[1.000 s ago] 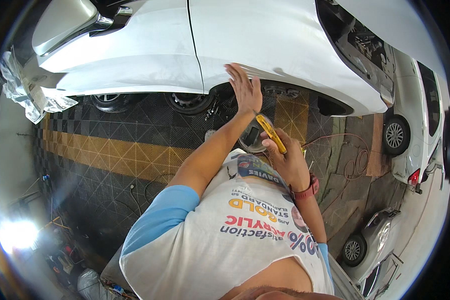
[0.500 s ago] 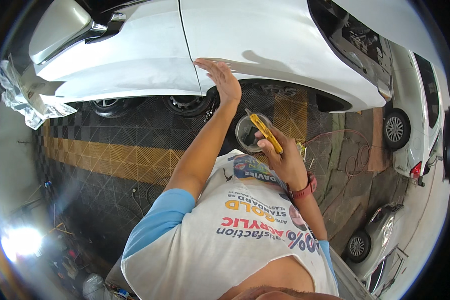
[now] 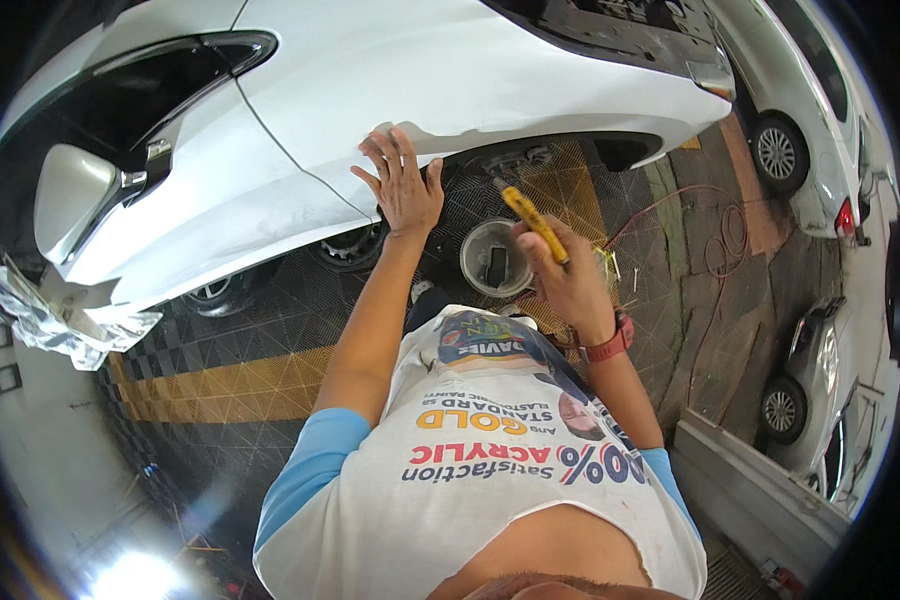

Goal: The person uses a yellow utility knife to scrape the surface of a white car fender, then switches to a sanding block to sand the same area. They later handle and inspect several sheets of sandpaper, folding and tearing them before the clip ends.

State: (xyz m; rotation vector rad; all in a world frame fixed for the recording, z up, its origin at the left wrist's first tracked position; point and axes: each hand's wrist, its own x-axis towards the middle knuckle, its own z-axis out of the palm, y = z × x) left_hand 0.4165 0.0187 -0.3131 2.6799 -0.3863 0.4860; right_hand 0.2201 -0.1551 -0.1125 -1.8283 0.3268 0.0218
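Observation:
My left hand (image 3: 402,186) lies with its fingers spread on the white car's body panel (image 3: 370,75), just above the wheel arch and right of the door seam. A yellow utility knife (image 3: 535,224) is gripped in my right hand (image 3: 576,280), its dark tip directed up and to the left, away from the panel. Beneath the knife, on the floor, is a round light-coloured bucket (image 3: 467,268) with a dark rectangular thing in it. The car's side mirror (image 3: 73,195) juts out at the left.
Crumpled silvery sheeting (image 3: 50,315) hangs at the lower left of the car. A loose wheel (image 3: 348,248) sits under the sill. Over the floor on the right runs a reddish hose (image 3: 732,238). Other parked cars (image 3: 770,80) line the right side. A bright lamp (image 3: 135,580) glares at lower left.
My view has turned, so the car looks tilted. The left hand has gone from edge-on by the door seam to fingers spread on the panel. The right hand still holds the utility knife.

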